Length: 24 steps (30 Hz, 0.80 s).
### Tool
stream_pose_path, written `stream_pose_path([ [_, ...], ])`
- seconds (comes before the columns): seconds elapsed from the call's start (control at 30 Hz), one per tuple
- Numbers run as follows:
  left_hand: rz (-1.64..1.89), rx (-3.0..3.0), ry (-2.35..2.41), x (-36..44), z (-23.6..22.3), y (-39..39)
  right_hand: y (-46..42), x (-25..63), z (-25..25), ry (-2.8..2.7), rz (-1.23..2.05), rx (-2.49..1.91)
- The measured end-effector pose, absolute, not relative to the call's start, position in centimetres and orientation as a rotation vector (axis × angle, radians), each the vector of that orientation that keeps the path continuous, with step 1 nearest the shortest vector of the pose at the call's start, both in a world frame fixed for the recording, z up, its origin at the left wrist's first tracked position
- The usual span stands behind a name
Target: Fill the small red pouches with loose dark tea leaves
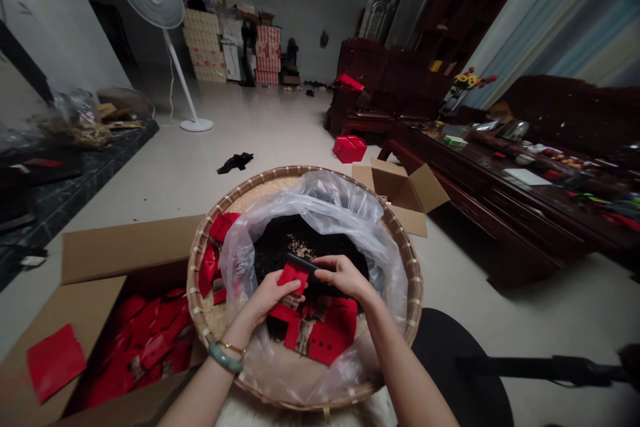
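My left hand (273,295) is closed around a small red packet (295,273), thumb across its front. In my right hand (345,275), the fingers pinch a short black bar (301,262), which lies across the packet's upper edge; its exact kind is unclear. Both hands are over a round woven bamboo basket (416,287), lined with a clear plastic bag (393,257). Dark loose material (273,230) with a paler patch fills the bag's far part. Below my hands lie more red packets (330,337) with printed bands. Other red packets (207,267) sit at the basket's left side.
A cardboard box (135,247) full of red packets stands at left, one packet (56,361) on its flap. Another open box (425,190) is beyond the basket, near a dark wooden table (470,177). A black round stool (460,373) is at right; a white fan (196,124) stands behind.
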<state>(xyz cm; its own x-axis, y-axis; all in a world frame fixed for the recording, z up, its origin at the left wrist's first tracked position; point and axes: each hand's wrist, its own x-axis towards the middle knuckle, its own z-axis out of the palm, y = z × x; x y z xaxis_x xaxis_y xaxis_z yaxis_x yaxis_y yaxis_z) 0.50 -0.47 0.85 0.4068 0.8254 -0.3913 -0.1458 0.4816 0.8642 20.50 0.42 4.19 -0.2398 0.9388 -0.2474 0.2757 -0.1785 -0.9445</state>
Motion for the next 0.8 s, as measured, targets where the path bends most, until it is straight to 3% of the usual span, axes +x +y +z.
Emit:
stream_pose_path([
  [0.37,0.986,0.670,0.865,0.5,1.8,0.1,0.3,20.1,4.0,-1.587,1.384,-1.375],
  [0.67,0.999,0.614,0.886,0.2,1.0,0.8,0.6,19.4,4.0,-1.662,1.335,-1.436],
  [0.8,1.003,0.631,0.906,0.7,1.2,1.6,1.2,19.0,4.0,-1.781,1.164,-1.502],
])
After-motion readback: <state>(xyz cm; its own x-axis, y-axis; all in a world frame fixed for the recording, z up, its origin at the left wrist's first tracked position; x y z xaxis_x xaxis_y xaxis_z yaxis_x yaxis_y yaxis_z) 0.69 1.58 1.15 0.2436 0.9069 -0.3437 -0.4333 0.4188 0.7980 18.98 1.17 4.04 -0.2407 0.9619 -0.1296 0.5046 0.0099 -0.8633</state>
